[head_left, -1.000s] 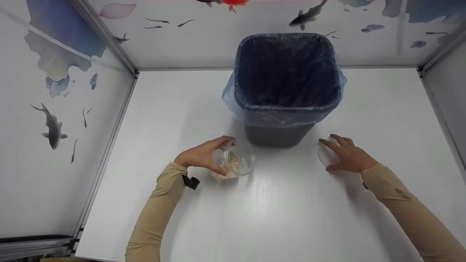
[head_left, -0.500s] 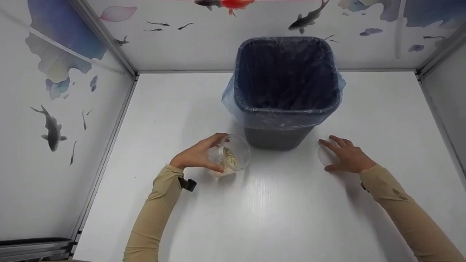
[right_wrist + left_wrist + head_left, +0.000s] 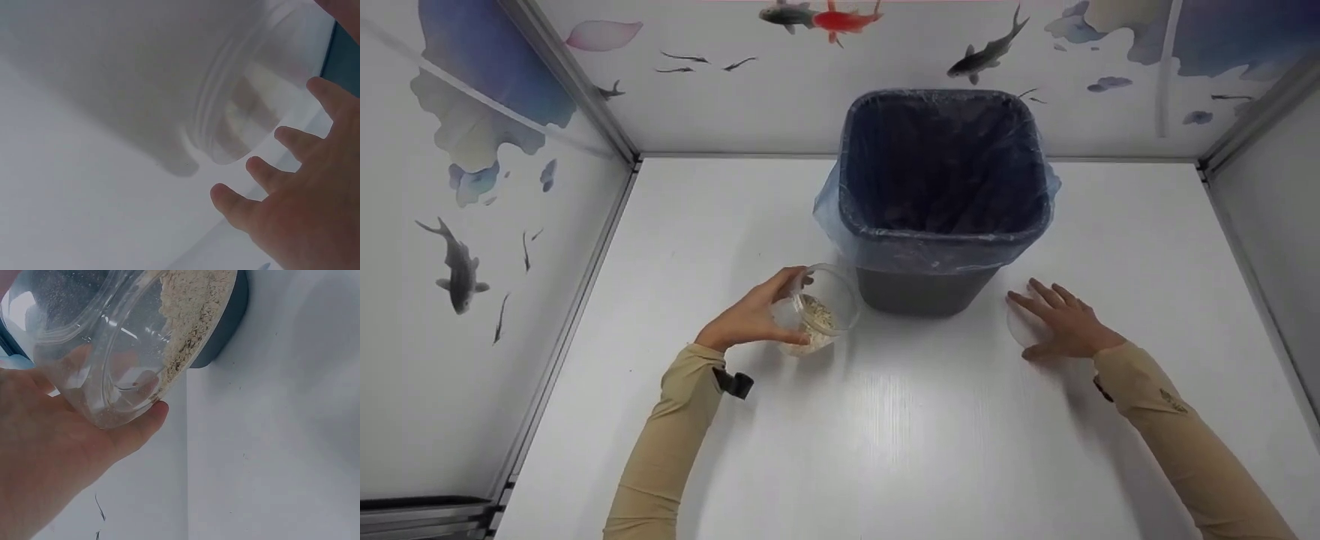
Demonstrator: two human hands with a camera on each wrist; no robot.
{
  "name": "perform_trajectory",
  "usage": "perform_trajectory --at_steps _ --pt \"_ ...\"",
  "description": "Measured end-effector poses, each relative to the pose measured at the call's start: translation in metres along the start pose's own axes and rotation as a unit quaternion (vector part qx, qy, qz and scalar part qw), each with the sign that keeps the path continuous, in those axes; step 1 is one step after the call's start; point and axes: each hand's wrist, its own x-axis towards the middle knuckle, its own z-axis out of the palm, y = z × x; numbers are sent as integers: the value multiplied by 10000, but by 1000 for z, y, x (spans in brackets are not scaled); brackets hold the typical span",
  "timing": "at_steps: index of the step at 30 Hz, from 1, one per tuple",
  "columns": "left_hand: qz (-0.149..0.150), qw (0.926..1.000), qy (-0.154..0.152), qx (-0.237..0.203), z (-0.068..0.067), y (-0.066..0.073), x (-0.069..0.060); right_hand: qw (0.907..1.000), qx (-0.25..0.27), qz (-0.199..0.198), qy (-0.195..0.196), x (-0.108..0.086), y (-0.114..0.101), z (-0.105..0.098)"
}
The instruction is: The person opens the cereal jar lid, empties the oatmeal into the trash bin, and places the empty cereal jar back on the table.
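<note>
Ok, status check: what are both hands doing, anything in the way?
Left hand gripping open clear plastic jar, pale flakes inside. Right hand spread at clear round lid. Possible obstacle: grey, blue-lined bin just beyond.

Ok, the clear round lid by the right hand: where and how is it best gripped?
I'd pinch the clear round lid across opposite edges of its rim, thumb against fingers, with the right hand coming from above and the right. It seems to lie low on the table, so the ridged edge offers purchase; the bin stands to its left.
</note>
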Motion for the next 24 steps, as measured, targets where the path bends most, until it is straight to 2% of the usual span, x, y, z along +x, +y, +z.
perform_trajectory --at_steps 3,7,13,16,20,24 --pt "-78 9998 133 79 -7 7 0 9998 38 -88 178 0 3 0" --pt "-70 9990 300 322 -20 0 5 9980 96 -305 537 -1 6 -6" --pt "-21 9958 459 795 -43 4 9 9938 163 -499 979 -4 9 -21" --pt "-71 9932 571 1013 -53 9 9 9894 194 -664 1273 -6 9 -29" --pt "-25 9918 659 1093 -65 19 9 9823 257 -813 1670 -9 5 -43" --pt "-5 9898 788 1189 -77 30 9 9782 316 -726 1921 -11 0 -59"
